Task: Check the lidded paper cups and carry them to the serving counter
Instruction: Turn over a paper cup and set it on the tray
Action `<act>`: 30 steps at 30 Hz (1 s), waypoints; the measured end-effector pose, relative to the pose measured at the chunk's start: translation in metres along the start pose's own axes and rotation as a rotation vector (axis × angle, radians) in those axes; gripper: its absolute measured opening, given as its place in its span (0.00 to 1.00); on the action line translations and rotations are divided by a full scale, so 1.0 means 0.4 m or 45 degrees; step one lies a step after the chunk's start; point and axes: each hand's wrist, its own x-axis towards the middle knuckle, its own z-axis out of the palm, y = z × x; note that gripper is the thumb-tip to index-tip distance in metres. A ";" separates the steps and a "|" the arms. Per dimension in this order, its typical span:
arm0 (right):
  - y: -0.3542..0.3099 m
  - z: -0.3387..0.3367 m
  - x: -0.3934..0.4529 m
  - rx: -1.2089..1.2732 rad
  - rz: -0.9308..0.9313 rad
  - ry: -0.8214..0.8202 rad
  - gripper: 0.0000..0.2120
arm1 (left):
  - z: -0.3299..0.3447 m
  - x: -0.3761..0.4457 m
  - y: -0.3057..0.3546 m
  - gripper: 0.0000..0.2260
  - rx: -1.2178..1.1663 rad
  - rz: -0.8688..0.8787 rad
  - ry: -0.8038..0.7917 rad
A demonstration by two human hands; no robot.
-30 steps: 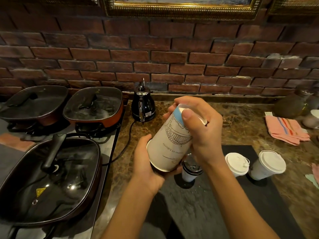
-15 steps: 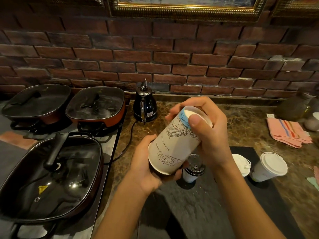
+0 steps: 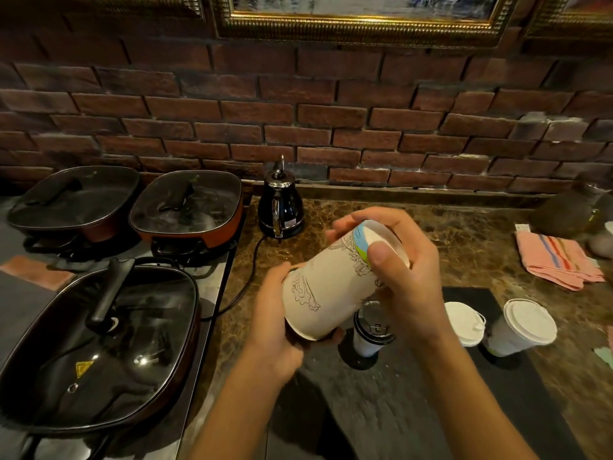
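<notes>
one printed paper cup [image 3: 331, 287] is held tilted above the counter, base toward the camera, top end angled away to the right. left hand [image 3: 275, 330] cups the base, fingers curled under the rim of the foot. right hand [image 3: 408, 277] wraps the top end, thumb pressed on the wall, fingers curled over the far side. whether a lid is fitted cannot be told; the hand hides it.

handling: thin paper wall, probably light, likely to dent under a hard squeeze. grip at base and top rim, where it should be stiffest.

three lidded cups stand below on the dark mat [image 3: 414, 410]: black-lidded cup [image 3: 373, 330], white-lidded cup [image 3: 464, 322], second white-lidded cup [image 3: 520, 327]. kettle [image 3: 280, 207] stands behind, well apart.
</notes>
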 end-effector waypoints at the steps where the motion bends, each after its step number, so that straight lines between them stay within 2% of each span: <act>1: -0.009 -0.008 0.006 -0.029 -0.024 -0.072 0.19 | 0.000 -0.003 0.008 0.24 -0.001 -0.094 -0.064; 3: -0.018 -0.010 0.015 -0.012 -0.043 -0.111 0.16 | 0.003 -0.001 0.013 0.26 -0.011 -0.164 -0.116; 6: -0.012 0.014 0.015 0.140 -0.031 0.032 0.13 | 0.012 -0.003 0.014 0.24 0.045 -0.051 -0.035; 8: 0.002 0.032 0.008 0.243 -0.012 0.188 0.10 | 0.015 -0.002 0.009 0.20 0.065 0.145 0.050; 11: 0.021 0.051 -0.004 0.448 0.128 0.406 0.09 | 0.009 0.010 -0.008 0.14 0.218 0.560 0.203; 13: 0.031 0.050 -0.007 0.447 0.209 0.420 0.09 | 0.001 0.014 -0.010 0.13 0.270 0.653 0.231; 15: 0.031 0.034 -0.001 0.209 0.182 0.295 0.10 | -0.005 0.011 0.001 0.12 0.132 0.481 0.184; 18: 0.016 -0.004 0.015 -0.133 0.048 0.026 0.16 | -0.019 0.009 0.021 0.17 0.052 0.115 0.078; 20: 0.010 -0.022 0.020 -0.197 -0.051 -0.066 0.15 | -0.019 0.008 0.030 0.20 0.051 -0.050 0.009; 22: 0.015 -0.021 0.018 -0.112 -0.079 -0.070 0.12 | -0.012 0.011 0.027 0.20 0.075 -0.035 0.022; 24: 0.026 -0.007 0.013 0.011 -0.050 0.050 0.09 | -0.006 0.014 0.023 0.17 0.109 0.125 0.117; 26: 0.036 0.013 0.005 0.215 0.067 0.220 0.07 | 0.000 0.017 0.014 0.14 0.230 0.458 0.189; 28: 0.043 0.028 -0.004 0.396 0.241 0.380 0.07 | -0.003 0.021 -0.002 0.16 0.476 0.800 0.168; 29: 0.045 0.027 -0.010 0.399 0.292 0.420 0.08 | -0.006 0.024 -0.007 0.17 0.542 0.870 0.157; 30: 0.047 0.022 -0.015 0.346 0.311 0.415 0.09 | -0.010 0.027 -0.009 0.17 0.533 0.845 0.155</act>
